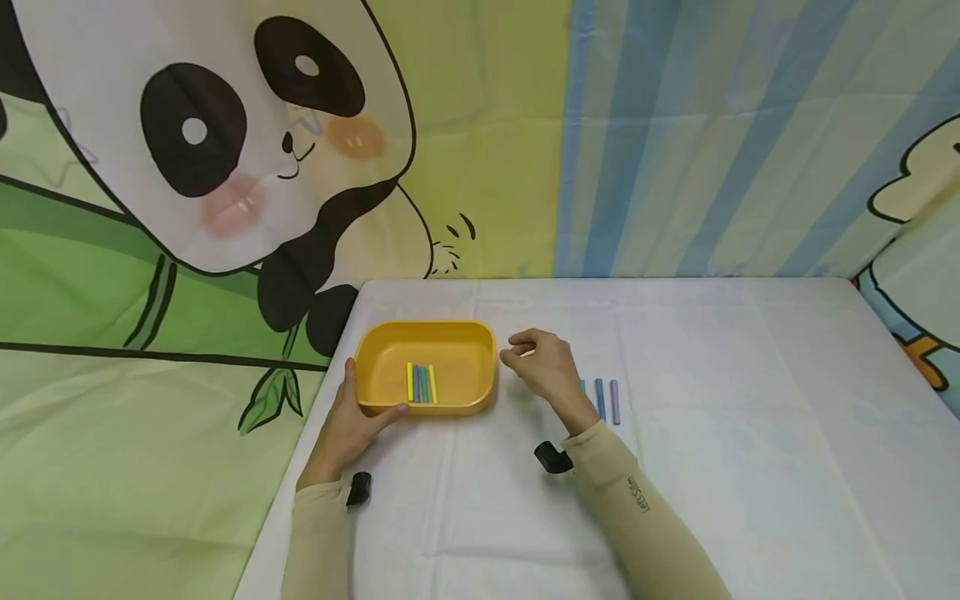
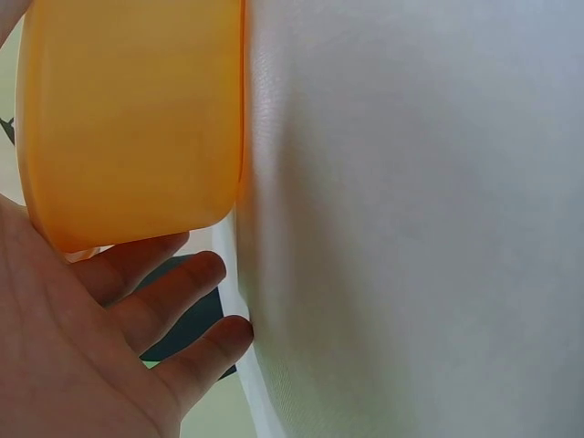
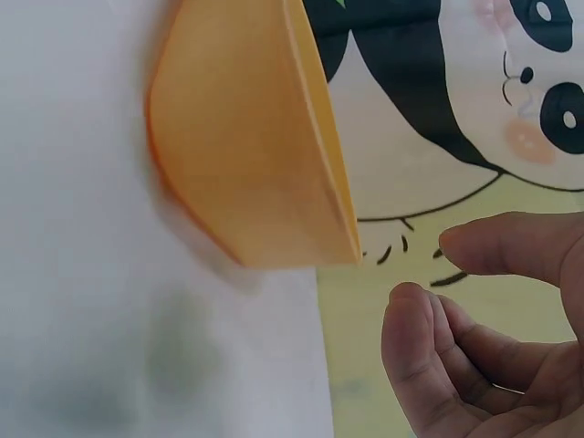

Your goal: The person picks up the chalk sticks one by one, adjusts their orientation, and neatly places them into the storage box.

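Observation:
A yellow-orange plastic box [image 1: 465, 360] sits on the white table, with several thin coloured sticks [image 1: 423, 384] like chalk side by side in it: yellow, purple and teal. My left hand [image 1: 350, 425] grips its near left corner, thumb on the front rim and fingers along the outer side; the left wrist view shows those fingers [image 2: 173, 292] against the box wall. Just right of the box my right hand [image 1: 547, 368] hovers with nothing in it, thumb and forefinger apart. Beside that wrist lie a blue stick [image 1: 600, 398], a purple stick [image 1: 616, 402] and a partly hidden teal one [image 1: 582, 387].
A white cloth [image 1: 750, 467] covers the table. Behind it hangs a printed curtain [image 1: 487, 167] with a panda and stripes. A black wrist camera [image 1: 553, 457] sits at the right sleeve, another camera [image 1: 360, 488] at the left.

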`<state>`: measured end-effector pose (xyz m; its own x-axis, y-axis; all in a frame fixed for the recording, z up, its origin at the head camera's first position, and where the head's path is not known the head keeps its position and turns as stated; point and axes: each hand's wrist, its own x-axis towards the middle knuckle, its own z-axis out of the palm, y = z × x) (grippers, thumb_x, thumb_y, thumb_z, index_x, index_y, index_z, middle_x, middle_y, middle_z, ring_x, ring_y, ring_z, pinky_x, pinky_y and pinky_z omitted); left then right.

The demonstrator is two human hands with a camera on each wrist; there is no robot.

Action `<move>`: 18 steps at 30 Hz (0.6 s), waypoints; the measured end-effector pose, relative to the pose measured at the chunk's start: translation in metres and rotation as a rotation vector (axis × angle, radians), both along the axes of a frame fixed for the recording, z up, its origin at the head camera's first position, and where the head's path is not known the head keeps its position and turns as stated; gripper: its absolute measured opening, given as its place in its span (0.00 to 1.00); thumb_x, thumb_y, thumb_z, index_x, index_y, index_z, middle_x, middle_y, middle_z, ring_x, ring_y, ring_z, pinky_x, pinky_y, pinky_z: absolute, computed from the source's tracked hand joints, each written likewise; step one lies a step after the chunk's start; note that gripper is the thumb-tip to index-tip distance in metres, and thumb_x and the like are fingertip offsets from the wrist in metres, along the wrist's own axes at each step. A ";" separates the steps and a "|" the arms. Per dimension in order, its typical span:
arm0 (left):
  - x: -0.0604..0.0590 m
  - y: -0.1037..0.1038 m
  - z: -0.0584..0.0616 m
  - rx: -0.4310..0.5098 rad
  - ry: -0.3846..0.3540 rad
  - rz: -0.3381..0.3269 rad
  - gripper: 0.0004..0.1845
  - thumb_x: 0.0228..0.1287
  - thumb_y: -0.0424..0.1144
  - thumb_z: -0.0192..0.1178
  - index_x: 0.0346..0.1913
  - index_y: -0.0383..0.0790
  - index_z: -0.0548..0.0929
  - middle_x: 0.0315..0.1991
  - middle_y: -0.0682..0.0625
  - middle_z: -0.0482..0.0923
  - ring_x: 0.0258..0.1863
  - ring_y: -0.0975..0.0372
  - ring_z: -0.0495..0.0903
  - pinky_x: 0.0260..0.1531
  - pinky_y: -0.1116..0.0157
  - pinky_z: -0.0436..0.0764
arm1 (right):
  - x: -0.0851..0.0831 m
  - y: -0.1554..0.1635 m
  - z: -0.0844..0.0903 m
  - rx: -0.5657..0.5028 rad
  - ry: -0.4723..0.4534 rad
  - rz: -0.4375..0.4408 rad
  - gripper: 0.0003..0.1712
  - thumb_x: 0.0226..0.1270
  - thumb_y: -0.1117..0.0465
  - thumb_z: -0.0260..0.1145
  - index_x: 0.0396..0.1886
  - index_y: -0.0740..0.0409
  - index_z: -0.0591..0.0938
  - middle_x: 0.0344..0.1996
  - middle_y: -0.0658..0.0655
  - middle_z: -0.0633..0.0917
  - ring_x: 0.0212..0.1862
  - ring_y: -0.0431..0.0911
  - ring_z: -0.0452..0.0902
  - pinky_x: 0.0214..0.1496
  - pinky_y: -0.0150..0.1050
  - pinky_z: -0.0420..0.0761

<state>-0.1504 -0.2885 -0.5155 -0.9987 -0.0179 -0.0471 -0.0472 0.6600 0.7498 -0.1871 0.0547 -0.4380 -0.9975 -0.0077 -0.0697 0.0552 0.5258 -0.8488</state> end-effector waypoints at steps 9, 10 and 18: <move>-0.001 0.000 -0.002 0.003 -0.017 0.005 0.75 0.47 0.68 0.74 0.79 0.60 0.23 0.82 0.40 0.38 0.79 0.46 0.45 0.74 0.40 0.50 | 0.008 0.036 -0.012 0.006 -0.011 -0.053 0.19 0.65 0.52 0.69 0.53 0.53 0.86 0.41 0.52 0.86 0.35 0.44 0.83 0.36 0.39 0.82; -0.001 -0.001 -0.003 0.003 -0.018 0.005 0.75 0.47 0.68 0.75 0.79 0.60 0.23 0.82 0.40 0.38 0.79 0.46 0.45 0.74 0.40 0.50 | 0.009 0.039 -0.013 0.005 -0.018 -0.057 0.19 0.65 0.51 0.69 0.54 0.53 0.85 0.42 0.52 0.85 0.35 0.44 0.83 0.36 0.40 0.82; -0.003 -0.001 -0.004 0.018 -0.003 -0.001 0.75 0.47 0.67 0.75 0.79 0.62 0.23 0.82 0.40 0.39 0.79 0.46 0.46 0.74 0.40 0.50 | 0.015 0.058 -0.019 0.006 -0.047 -0.083 0.21 0.67 0.50 0.69 0.55 0.54 0.85 0.43 0.52 0.85 0.41 0.46 0.84 0.41 0.42 0.82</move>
